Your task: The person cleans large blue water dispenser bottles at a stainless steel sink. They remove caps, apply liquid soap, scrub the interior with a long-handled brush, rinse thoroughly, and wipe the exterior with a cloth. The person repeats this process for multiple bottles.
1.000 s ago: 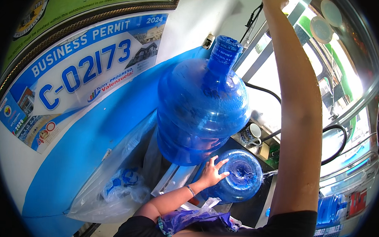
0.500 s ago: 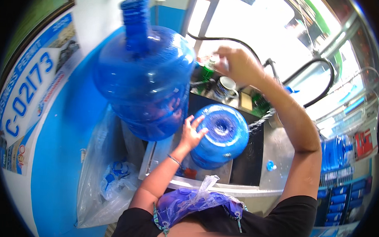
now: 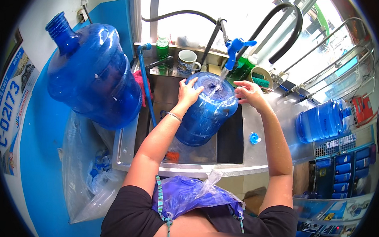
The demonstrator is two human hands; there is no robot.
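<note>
The head camera, the left of two worn side by side, looks steeply down past the purple apron (image 3: 186,198) at the lower edge and forward onto the metal sink (image 3: 124,145). It faces the bright window (image 3: 185,3) along the top. The left hand (image 3: 189,93) and right hand (image 3: 250,96) lie near the middle, fairly close to it. Its fisheye sweep (the sink's front edge visibly bows) runs from the blue wall (image 3: 42,155) at left to shelves (image 3: 342,178) at right.
</note>
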